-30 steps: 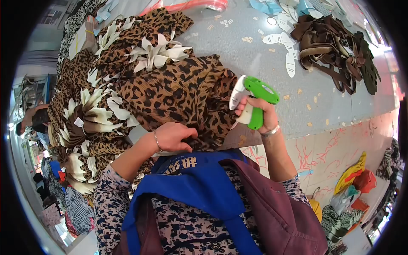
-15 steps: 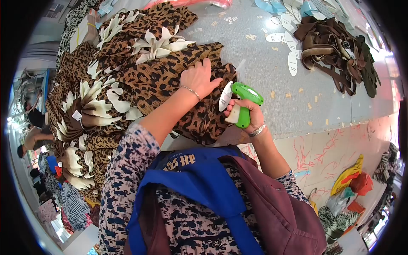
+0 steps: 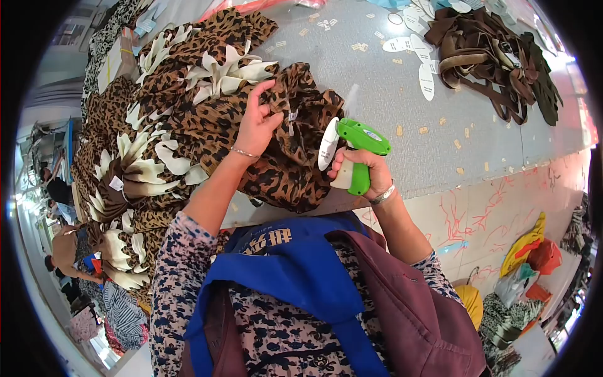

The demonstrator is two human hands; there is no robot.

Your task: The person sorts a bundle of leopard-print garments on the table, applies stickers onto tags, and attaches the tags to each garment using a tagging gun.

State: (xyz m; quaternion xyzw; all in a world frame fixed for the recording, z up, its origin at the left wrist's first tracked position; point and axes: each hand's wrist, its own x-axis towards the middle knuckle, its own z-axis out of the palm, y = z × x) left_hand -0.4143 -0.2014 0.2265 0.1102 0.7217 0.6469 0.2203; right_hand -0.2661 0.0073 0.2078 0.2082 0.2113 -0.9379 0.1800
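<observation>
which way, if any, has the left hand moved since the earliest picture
Yes: the left hand has moved away from the near edge of the table, farther over the leopard cloth.

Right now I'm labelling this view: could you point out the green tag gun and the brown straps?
Green tag gun (image 3: 363, 136), head view: its upper green body.
Brown straps (image 3: 468, 63), head view: a strap near the pile's middle.
</observation>
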